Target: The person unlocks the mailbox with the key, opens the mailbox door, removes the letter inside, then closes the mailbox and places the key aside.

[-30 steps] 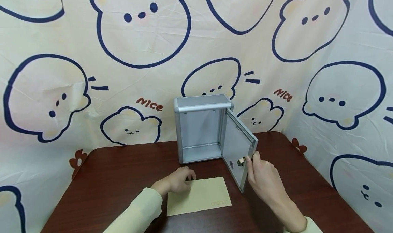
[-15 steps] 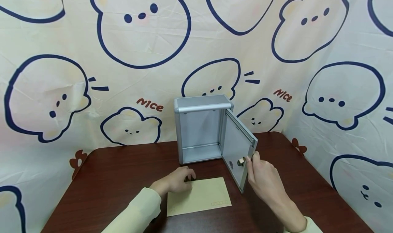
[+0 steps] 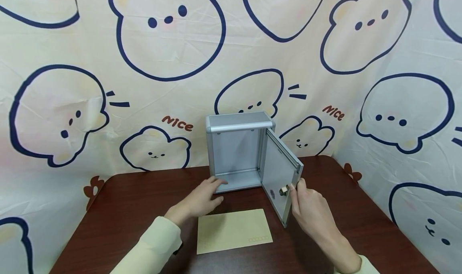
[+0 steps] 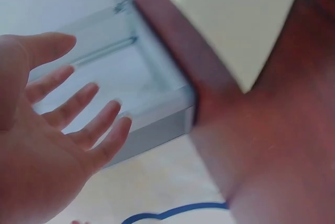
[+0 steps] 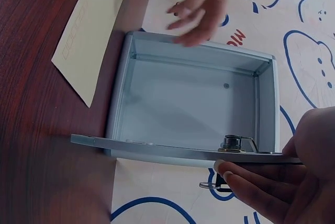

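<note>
One box (image 3: pixel 239 121), one envelope (image 3: pixel 234 232)

The right hand (image 3: pixel 313 212) pinches the edge of the box's one door (image 3: pixel 276 165). The left hand (image 3: pixel 199 198), fingers spread apart, hovers by the box's opening; the envelope lies on the worktop (image 3: pixel 124 199), between the two hands.

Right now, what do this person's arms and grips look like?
The left sleeve and right sleeve are plain pale yellow-green. The left grip and right grip are ungloved. A small, unidentifiable dark item shows beside the left sleeve.
</note>
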Motion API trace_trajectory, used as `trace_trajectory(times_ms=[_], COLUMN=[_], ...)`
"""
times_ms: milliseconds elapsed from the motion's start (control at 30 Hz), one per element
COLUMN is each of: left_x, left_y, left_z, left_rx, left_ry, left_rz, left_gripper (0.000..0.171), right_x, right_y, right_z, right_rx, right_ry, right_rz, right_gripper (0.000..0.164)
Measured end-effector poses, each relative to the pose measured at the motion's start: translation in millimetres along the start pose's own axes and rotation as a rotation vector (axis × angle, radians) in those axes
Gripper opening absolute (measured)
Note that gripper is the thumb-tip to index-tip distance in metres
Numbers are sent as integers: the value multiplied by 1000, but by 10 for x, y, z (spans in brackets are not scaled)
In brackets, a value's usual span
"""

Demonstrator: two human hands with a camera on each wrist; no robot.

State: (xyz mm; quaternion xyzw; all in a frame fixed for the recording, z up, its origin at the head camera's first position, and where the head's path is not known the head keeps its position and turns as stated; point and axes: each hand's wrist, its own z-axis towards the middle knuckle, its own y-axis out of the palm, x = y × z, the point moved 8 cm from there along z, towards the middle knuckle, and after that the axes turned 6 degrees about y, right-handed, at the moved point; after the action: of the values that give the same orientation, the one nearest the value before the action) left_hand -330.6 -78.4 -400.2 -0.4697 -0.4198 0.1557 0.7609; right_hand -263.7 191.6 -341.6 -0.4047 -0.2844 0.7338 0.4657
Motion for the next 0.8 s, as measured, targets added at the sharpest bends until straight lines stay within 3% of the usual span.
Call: trace_trajectory(times_ms=[233,600,800], left_x=[214,529,509], left_y=[-493,-1402,-1639], left_z=[30,126,302], left_rx=[152,416,463], left_ry=[46,167,64], left_rz=[52,85,183], left_gripper=[45,42,53], right_x=[2,1,10], right_y=[3,0,2], right_z=[3,9,2], right_rx=[-9,-4,-1], right_ry=[0,-3,1], right_rz=[-1,0,1], right_gripper=[26,26,26])
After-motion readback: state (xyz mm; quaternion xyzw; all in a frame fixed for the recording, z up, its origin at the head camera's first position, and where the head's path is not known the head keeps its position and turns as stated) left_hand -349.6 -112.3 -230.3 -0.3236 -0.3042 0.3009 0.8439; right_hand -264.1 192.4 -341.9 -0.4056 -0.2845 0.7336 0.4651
